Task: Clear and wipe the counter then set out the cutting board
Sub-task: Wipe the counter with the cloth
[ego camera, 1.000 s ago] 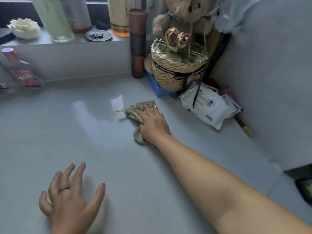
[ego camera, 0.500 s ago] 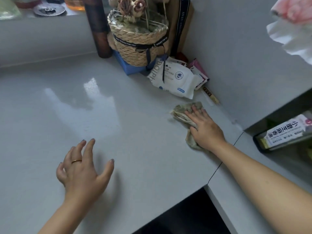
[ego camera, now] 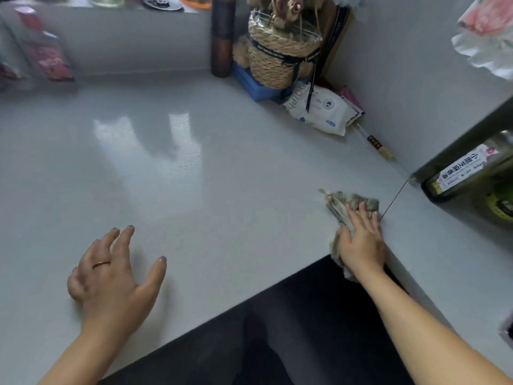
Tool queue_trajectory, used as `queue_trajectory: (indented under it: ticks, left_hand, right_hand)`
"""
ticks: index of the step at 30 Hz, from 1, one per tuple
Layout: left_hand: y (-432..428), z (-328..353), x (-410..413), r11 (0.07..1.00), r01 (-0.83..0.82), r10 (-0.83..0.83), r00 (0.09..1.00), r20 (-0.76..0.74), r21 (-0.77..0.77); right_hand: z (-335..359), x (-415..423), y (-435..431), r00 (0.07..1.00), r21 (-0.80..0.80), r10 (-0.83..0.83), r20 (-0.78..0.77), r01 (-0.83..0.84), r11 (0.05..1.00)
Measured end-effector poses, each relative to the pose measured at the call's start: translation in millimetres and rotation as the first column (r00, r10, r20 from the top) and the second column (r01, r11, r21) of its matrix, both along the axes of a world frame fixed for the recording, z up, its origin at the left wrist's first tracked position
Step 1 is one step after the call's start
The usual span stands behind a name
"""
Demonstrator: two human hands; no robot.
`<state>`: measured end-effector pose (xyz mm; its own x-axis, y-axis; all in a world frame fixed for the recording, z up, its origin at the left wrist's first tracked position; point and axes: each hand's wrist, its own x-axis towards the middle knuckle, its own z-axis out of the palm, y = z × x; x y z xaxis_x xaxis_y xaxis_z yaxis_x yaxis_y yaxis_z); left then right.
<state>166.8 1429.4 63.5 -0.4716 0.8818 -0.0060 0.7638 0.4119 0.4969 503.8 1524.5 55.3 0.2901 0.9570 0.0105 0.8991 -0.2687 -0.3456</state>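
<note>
Nearest, the left hand [ego camera: 111,276] rests on the pale grey counter [ego camera: 211,173] close to its near edge, fingers spread wide and holding nothing, a thin gold ring [ego camera: 101,264] on one finger. To the right and a little farther, the right hand [ego camera: 361,243] lies flat with its fingers together, pressing a crumpled greenish cloth [ego camera: 349,202] down against the counter right at the inner corner of the near edge; part of the cloth sticks out beyond the fingertips and part hangs over the edge below the wrist. Just right of it runs a thin dark seam in the worktop (a labelled bottle [ego camera: 466,170] lies on its side beyond that). Farther back in the right corner sit a white wipes packet [ego camera: 319,109], a woven basket [ego camera: 280,59] on a blue box [ego camera: 249,86], and a tall brown cylinder [ego camera: 221,37] beside it. A red-labelled packet [ego camera: 47,54] leans at the far left.
</note>
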Motion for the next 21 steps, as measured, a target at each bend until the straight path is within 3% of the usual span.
queue_trajectory:
  ticks: [7, 10, 15, 21]
  left_hand:
    - [-53.2, 2.1, -38.9, 0.998, -0.06, 0.06, 0.998, 0.038, 0.017]
    - [-60.4, 2.9, -39.4, 0.997, -0.08, 0.079, 0.995, 0.062, 0.013]
    - [-69.2, 2.4, -34.9, 0.994, -0.108, 0.108, 0.993, 0.037, -0.008]
    - [-99.3, 1.9, -47.5, 0.969, -0.247, 0.248, 0.969, 0.003, -0.016]
  right_hand:
    - [-8.9, -153.8, -92.9, 0.98, 0.138, 0.153, -0.129, -0.135, 0.981]
    - [-10.3, -189.1, -120.6, 0.938, 0.17, 0.321, -0.133, -0.297, 0.94]
    - [-14.2, -151.9, -101.1, 0.86, 0.093, 0.504, -0.075, -0.497, 0.862]
    - [0.6, -89.7, -11.2, 0.942, -0.039, 0.316, -0.114, -0.322, 0.946]
